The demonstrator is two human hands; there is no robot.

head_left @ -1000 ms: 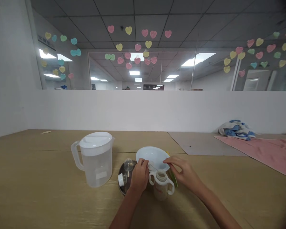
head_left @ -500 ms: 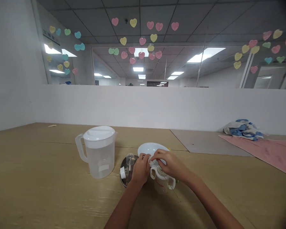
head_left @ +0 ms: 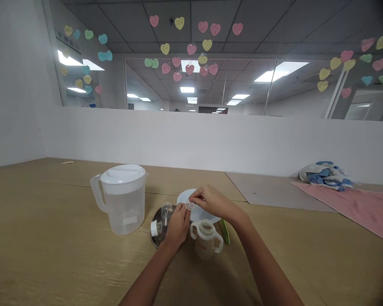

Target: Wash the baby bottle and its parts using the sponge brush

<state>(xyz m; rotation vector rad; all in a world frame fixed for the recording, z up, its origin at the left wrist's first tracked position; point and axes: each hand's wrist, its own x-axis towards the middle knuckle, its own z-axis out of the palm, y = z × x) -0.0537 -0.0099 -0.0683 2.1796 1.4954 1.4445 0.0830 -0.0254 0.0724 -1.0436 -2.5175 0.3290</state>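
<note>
A small round white part, which looks like a baby bottle's nipple ring, is held between both hands above the bowls. My left hand grips it from the left with closed fingers. My right hand pinches at its upper side, thumb and fingertips together. Just below stands an open, two-handled baby bottle, upright with its neck uncovered. Left of it, a dark metal bowl holds a clear dome cap and a small clear piece with a white cap; my left hand hides part of it.
A lidded translucent pitcher stands on the left. Behind the hands is a white bowl, with a green long-shaped object beside it. A pink cloth and a crumpled blue-and-white towel lie at the far right.
The view has shifted, so the table things appear farther left. My right hand has lifted slightly away from the bottle, uncovering its open neck and the green object.
</note>
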